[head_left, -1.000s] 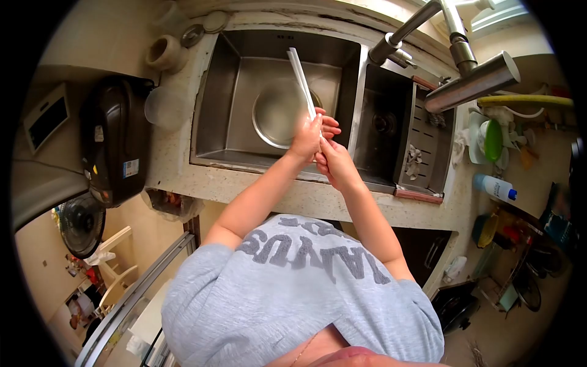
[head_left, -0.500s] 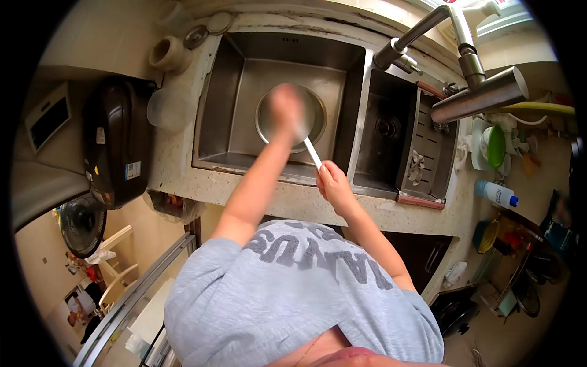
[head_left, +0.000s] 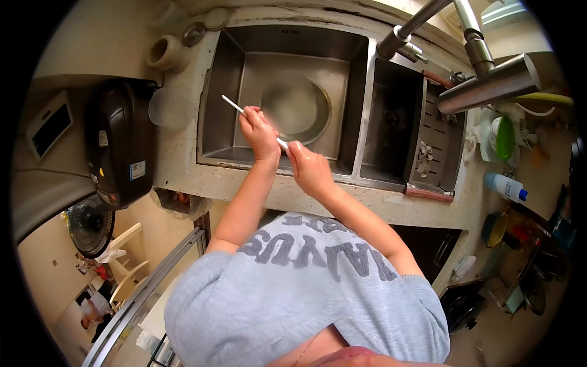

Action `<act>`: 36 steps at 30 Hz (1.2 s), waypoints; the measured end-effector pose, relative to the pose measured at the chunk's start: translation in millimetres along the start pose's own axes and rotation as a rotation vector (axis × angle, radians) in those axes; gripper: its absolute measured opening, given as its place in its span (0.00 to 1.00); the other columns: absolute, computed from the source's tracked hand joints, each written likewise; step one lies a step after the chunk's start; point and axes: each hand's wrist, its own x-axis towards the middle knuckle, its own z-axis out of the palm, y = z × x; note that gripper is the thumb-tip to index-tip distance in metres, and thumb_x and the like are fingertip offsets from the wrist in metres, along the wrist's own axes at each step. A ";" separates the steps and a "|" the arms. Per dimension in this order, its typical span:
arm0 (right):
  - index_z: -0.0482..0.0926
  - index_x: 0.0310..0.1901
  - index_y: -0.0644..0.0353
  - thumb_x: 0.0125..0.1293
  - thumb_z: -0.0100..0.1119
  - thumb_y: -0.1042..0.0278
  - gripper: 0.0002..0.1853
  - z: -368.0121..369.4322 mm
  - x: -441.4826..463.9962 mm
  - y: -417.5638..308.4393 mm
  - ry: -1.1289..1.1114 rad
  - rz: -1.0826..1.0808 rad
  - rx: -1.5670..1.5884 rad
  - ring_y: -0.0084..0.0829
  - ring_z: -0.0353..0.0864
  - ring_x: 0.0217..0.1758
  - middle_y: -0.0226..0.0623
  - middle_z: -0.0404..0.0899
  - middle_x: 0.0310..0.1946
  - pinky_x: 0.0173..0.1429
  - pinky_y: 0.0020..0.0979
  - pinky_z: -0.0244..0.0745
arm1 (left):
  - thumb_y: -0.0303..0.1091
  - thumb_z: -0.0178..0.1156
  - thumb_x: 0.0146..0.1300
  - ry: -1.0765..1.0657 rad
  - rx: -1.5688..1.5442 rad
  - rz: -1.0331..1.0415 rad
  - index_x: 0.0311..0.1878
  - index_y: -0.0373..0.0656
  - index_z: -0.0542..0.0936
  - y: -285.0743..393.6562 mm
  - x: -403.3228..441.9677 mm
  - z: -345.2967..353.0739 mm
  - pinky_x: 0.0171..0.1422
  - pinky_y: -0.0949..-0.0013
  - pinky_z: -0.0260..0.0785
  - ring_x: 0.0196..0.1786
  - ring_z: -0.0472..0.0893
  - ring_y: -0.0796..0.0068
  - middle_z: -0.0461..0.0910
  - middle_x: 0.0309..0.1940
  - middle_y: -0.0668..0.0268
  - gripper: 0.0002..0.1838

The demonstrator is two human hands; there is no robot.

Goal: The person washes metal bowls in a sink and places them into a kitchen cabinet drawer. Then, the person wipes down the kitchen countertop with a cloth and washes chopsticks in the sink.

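Observation:
A slim white stick-like utensil (head_left: 232,104) slants over the near-left side of the large sink basin (head_left: 238,137). My left hand (head_left: 261,136) is closed round its middle, and the thin tip sticks out beyond the fingers. At the lower end my right hand (head_left: 310,170) grips the same utensil between thumb and fingers, close beside my left hand. What shape that end has is hidden by the fingers. Behind both hands a round metal bowl (head_left: 329,116) stands on the basin floor, its left part blurred and its contents pale and hard to make out.
To the right are a smaller sink (head_left: 385,134) with a slotted tray (head_left: 435,144) and a large faucet (head_left: 489,85) reaching over it. A blue-white bottle (head_left: 504,185) and green bowl (head_left: 502,137) stand farther right. A dark appliance (head_left: 116,134) sits left.
My left hand has come out of the bowl toward me and to the left. My right hand has shifted slightly left, and the utensil now points out to the upper left.

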 end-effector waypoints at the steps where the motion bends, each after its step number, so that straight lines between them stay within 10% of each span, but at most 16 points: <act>1: 0.66 0.29 0.60 0.65 0.41 0.61 0.12 2.6 6.8 2.3 -0.015 0.021 0.038 0.25 0.60 0.13 0.28 0.63 0.14 0.17 0.25 0.57 | 0.37 0.37 0.67 -0.052 0.040 0.001 0.37 0.39 0.63 -4.3 2.1 -4.7 0.13 0.80 0.51 0.11 0.57 0.84 0.60 0.13 0.71 0.10; 5: 0.65 0.24 0.56 0.66 0.40 0.61 0.14 -17.3 25.8 -14.7 -0.444 0.817 1.096 0.19 0.53 0.12 0.21 0.56 0.12 0.16 0.20 0.50 | 0.37 0.36 0.67 -0.377 0.098 -0.239 0.40 0.38 0.63 -7.8 -27.5 -26.0 0.19 0.80 0.57 0.15 0.63 0.83 0.68 0.17 0.67 0.11; 11: 0.65 0.32 0.55 0.66 0.38 0.63 0.08 42.9 12.0 -8.6 -0.228 0.336 0.224 0.17 0.58 0.15 0.24 0.61 0.16 0.15 0.19 0.49 | 0.34 0.38 0.66 -0.095 0.101 -0.248 0.37 0.39 0.66 -20.2 25.5 -57.0 0.23 0.76 0.62 0.18 0.66 0.80 0.67 0.14 0.69 0.10; 16: 0.59 0.19 0.48 0.66 0.36 0.53 0.18 35.5 61.8 -5.1 -0.240 0.863 0.875 0.14 0.43 0.08 0.16 0.51 0.08 0.12 0.22 0.37 | 0.35 0.40 0.66 -0.199 -0.122 -0.540 0.38 0.41 0.66 -17.5 -2.2 -59.2 0.26 0.80 0.62 0.19 0.65 0.83 0.67 0.20 0.73 0.08; 19: 0.61 0.21 0.50 0.67 0.36 0.54 0.17 65.8 54.6 16.1 -0.182 0.647 0.425 0.16 0.47 0.11 0.20 0.54 0.12 0.15 0.20 0.41 | 0.36 0.40 0.66 -0.211 -0.180 -0.564 0.38 0.42 0.66 -44.0 35.3 -80.1 0.25 0.80 0.60 0.17 0.60 0.85 0.62 0.18 0.74 0.08; 20: 0.66 0.24 0.58 0.66 0.36 0.58 0.17 71.2 53.1 22.8 -0.155 0.603 0.419 0.20 0.60 0.16 0.27 0.65 0.16 0.20 0.24 0.59 | 0.38 0.39 0.67 -0.240 -0.162 -0.614 0.38 0.41 0.66 -45.7 49.3 -85.2 0.23 0.78 0.57 0.17 0.59 0.84 0.58 0.15 0.74 0.11; 27: 0.67 0.36 0.62 0.66 0.34 0.57 0.17 64.5 69.4 21.4 -0.506 0.552 0.064 0.25 0.70 0.17 0.34 0.70 0.16 0.22 0.26 0.66 | 0.37 0.41 0.66 -0.363 0.000 -0.779 0.45 0.42 0.67 -46.8 107.1 -111.3 0.18 0.80 0.49 0.15 0.55 0.86 0.59 0.16 0.74 0.11; 29: 0.69 0.35 0.61 0.65 0.35 0.53 0.19 56.8 91.9 28.9 -0.205 0.610 0.388 0.26 0.74 0.23 0.38 0.74 0.24 0.28 0.27 0.69 | 0.32 0.43 0.64 -0.299 0.048 -0.790 0.49 0.43 0.64 -44.3 109.9 -111.0 0.19 0.80 0.52 0.17 0.58 0.84 0.63 0.19 0.70 0.11; 32: 0.70 0.43 0.65 0.65 0.36 0.57 0.19 25.8 159.1 112.0 0.322 0.146 -0.327 0.52 0.69 0.45 0.53 0.72 0.37 0.50 0.42 0.63 | 0.26 0.44 0.62 -0.228 0.003 -0.862 0.54 0.47 0.62 -59.5 121.5 -121.0 0.22 0.79 0.59 0.21 0.63 0.80 0.68 0.25 0.66 0.16; 34: 0.70 0.44 0.65 0.63 0.40 0.59 0.18 8.0 185.2 136.0 0.750 -0.023 -0.599 0.46 0.67 0.50 0.50 0.68 0.47 0.54 0.39 0.61 | 0.23 0.44 0.61 -0.231 -0.068 -0.887 0.55 0.48 0.61 -80.1 133.6 -132.8 0.28 0.75 0.68 0.28 0.71 0.75 0.70 0.29 0.62 0.18; 35: 0.72 0.43 0.62 0.61 0.43 0.61 0.15 3.3 188.4 147.3 0.814 0.034 -0.712 0.42 0.71 0.46 0.46 0.72 0.42 0.51 0.37 0.64 | 0.24 0.44 0.61 -0.213 -0.067 -0.886 0.54 0.49 0.62 -83.9 134.5 -131.7 0.32 0.73 0.72 0.33 0.74 0.72 0.72 0.32 0.59 0.18; 36: 0.73 0.41 0.61 0.61 0.44 0.62 0.13 0.9 193.9 151.0 0.691 0.393 -0.104 0.39 0.72 0.43 0.44 0.74 0.39 0.49 0.36 0.66 | 0.24 0.44 0.62 -0.204 -0.099 -0.903 0.54 0.49 0.62 -90.8 137.1 -132.1 0.34 0.72 0.72 0.34 0.75 0.71 0.72 0.33 0.59 0.17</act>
